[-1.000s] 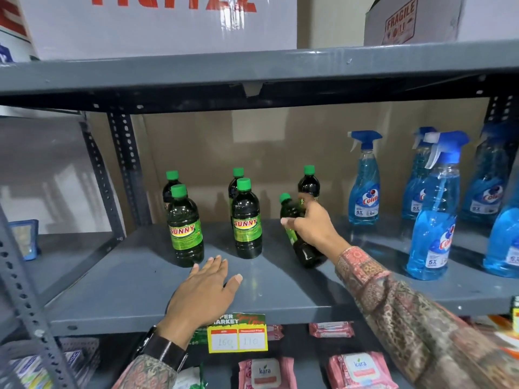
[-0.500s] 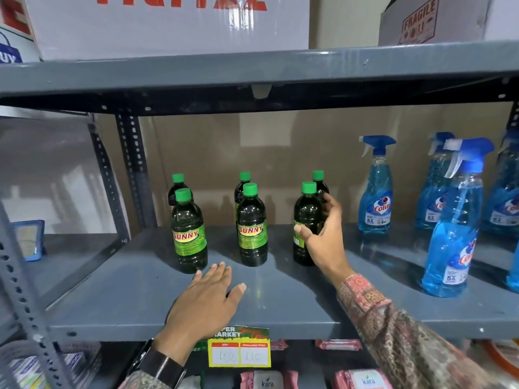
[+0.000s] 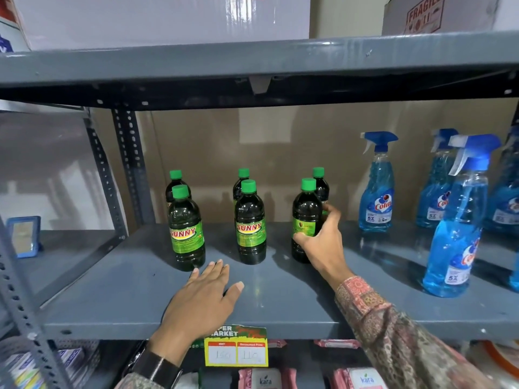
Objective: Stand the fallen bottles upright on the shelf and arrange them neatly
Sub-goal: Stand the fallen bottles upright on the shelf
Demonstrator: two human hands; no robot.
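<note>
Front-right bottle (image 3: 306, 220) now upright, right hand (image 3: 323, 242) clamped on it; left hand (image 3: 202, 301) flat, open on shelf (image 3: 280, 299). Label needs turning.

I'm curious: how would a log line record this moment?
right hand grips front-right bottle | bottle upright | left hand flat on shelf

"SUNNY" on two front bottles (image 3: 186, 233), "Colin" and "5X" on spray bottles (image 3: 375, 204), "FRAGILE" on a carton (image 3: 427, 12).
</note>
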